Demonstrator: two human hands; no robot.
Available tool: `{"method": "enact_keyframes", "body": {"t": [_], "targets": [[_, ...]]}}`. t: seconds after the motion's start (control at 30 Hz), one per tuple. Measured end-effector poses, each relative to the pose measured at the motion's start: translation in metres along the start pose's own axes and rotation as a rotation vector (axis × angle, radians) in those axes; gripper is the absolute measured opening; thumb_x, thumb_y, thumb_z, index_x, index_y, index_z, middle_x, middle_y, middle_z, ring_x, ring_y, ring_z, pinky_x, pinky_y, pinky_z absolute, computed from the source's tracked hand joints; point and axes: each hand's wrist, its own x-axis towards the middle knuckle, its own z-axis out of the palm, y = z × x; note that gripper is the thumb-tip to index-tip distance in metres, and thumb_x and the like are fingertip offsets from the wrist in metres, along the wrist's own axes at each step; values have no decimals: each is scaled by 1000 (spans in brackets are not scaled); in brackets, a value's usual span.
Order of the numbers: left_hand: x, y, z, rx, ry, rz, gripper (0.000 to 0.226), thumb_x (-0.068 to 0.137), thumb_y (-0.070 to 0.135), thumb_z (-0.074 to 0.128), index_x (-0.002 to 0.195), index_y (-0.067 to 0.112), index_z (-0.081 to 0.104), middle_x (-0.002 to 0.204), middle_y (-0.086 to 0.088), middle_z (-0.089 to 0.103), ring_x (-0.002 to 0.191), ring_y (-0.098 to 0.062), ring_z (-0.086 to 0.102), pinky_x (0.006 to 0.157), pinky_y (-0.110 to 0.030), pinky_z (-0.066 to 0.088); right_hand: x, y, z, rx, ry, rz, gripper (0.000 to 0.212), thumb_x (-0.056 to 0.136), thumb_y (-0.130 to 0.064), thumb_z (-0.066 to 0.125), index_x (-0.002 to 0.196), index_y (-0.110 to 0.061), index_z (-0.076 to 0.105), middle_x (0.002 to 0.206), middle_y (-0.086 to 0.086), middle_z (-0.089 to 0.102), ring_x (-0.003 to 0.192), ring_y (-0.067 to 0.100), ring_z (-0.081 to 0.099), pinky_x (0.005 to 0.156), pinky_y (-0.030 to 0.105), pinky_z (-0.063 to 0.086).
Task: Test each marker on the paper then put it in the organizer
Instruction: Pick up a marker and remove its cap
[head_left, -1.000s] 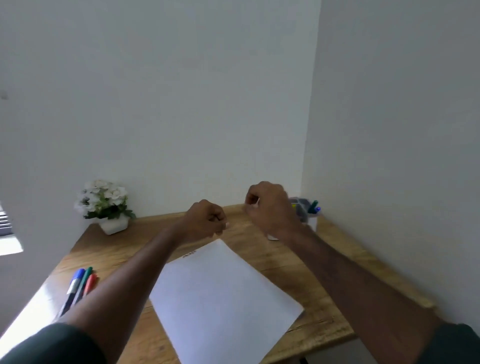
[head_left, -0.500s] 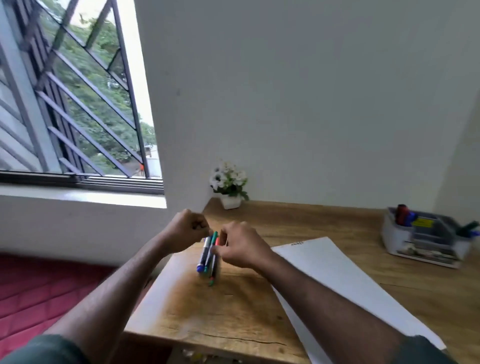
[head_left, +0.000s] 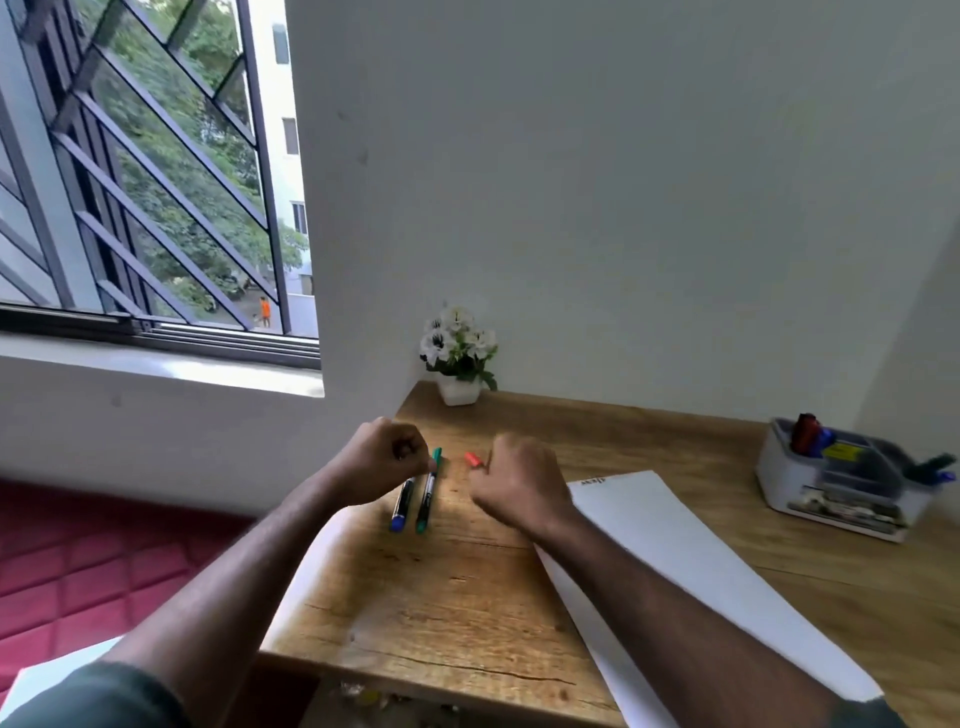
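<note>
1. Left hand (head_left: 382, 460): positioned over the left part of the wooden tabletop (head_left: 441, 597), fingers (head_left: 408, 447) curled into a fist. The fist sits at the upper ends of two markers; whether the fingers pinch either marker cannot be told.
2. Right hand (head_left: 511, 480): positioned just right of the markers, fingers curled around a red marker (head_left: 472, 459). Only the red tip of this marker projects from the hand, pointing up and to the left; the rest is hidden.
3. Blue marker (head_left: 402, 505): lies flat on the tabletop, blue end toward the camera, upper end hidden under the left hand.
4. Green marker (head_left: 428, 491): lies flat, just beside and parallel to the blue marker on its right, green cap near the left hand's knuckles.
5. Paper (head_left: 691, 577): a white sheet lying flat on the tabletop to the right of the right hand, running under the right forearm toward the near edge. A small mark shows near its far corner.
6. Organizer (head_left: 831, 493): a light grey compartmented tray at the far right of the tabletop, well apart from both hands. It holds a red item, blue items, a yellow item and a dark green marker projecting at its right end.
7. Flower pot (head_left: 458, 358): a small white pot with white flowers at the far edge against the wall.
8. Window (head_left: 145, 171): barred, on the left wall, trees visible outside.
</note>
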Motion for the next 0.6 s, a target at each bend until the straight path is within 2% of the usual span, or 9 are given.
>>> {"method": "enact_keyframes", "body": {"t": [0.07, 0.1, 0.2, 0.27, 0.3, 0.4, 0.5, 0.6], "targets": [[2, 13, 5, -9, 13, 67, 13, 82, 28, 81, 82, 31, 69, 67, 16, 60, 60, -2, 51, 61, -22, 43, 3, 18, -13, 82, 143, -7, 15, 92, -28, 60, 85, -17, 68, 78, -1, 68, 73, 17, 64, 60, 29, 48], [3, 19, 7, -21, 7, 94, 14, 83, 32, 80, 92, 31, 70, 77, 14, 64, 67, -3, 56, 65, -23, 47, 4, 27, -21, 170, 156, -16, 14, 92, -25, 60, 87, -18, 71, 79, -3, 69, 72, 13, 64, 62, 28, 49], [9, 41, 16, -101, -69, 143, 24, 86, 39, 75, 109, 29, 73, 94, 15, 70, 86, -4, 64, 77, -22, 52, 2, 51, -44, 481, 48, -4, 13, 93, -16, 65, 87, -15, 76, 70, -5, 68, 61, 5, 59, 57, 23, 47], [12, 57, 26, -134, -138, 192, 18, 90, 32, 72, 107, 25, 75, 92, 13, 72, 83, -1, 64, 73, -13, 49, -1, 65, -54, 698, 12, 20, 10, 92, -12, 69, 86, -9, 77, 62, -2, 65, 52, 7, 55, 51, 22, 43], [14, 63, 32, -175, -182, 206, 15, 92, 27, 70, 105, 21, 76, 88, 9, 73, 77, -1, 63, 69, -13, 49, -2, 71, -58, 813, 15, 26, 9, 91, -11, 70, 88, -4, 76, 62, 2, 64, 51, 9, 54, 51, 24, 43], [17, 80, 47, -335, -273, 225, 16, 97, 18, 65, 98, 6, 75, 73, -2, 69, 62, -12, 55, 58, -24, 47, -7, 84, -65, 1075, 4, 19, 16, 91, -13, 72, 91, 3, 72, 66, 9, 62, 52, 14, 54, 50, 27, 44], [16, 97, 55, -408, -379, 271, 24, 101, 16, 58, 91, -3, 67, 66, -1, 57, 55, -11, 47, 52, -26, 39, -12, 88, -63, 1092, -57, 25, 25, 95, -25, 70, 81, -5, 64, 64, 11, 61, 48, 17, 52, 46, 27, 39], [11, 107, 57, -521, -548, 256, 28, 103, 15, 53, 92, -10, 58, 66, -7, 48, 56, -12, 40, 51, -25, 33, -15, 94, -61, 1120, -132, 91, 30, 99, -24, 63, 73, -13, 52, 61, 11, 58, 45, 17, 48, 43, 24, 37]]}}
